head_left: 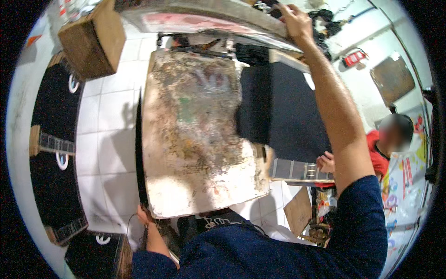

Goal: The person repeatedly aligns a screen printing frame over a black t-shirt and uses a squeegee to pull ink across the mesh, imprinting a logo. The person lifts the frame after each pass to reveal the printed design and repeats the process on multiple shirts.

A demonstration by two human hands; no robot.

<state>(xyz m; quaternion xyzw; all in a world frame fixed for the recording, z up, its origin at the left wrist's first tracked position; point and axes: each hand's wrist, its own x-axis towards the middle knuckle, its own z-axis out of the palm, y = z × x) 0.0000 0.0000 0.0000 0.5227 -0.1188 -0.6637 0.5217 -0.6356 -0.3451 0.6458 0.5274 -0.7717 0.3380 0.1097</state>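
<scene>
My left hand is closed at the near left corner of the worktable, at the lower end of a thin black panel seen edge-on. A thin dark cord hangs beside that hand. My right arm stretches far up and to the right. At its end my right hand is closed with bent fingers at the far ledge, against a small dark thing that I cannot make out. Between my arms lies the worktable's worn, paint-stained top.
A large dark sheet lies right of the worktable, with another person's hand at its near edge. That person, in a red shirt, is at the right. Black panels and a wooden box stand left. A fire extinguisher hangs far right.
</scene>
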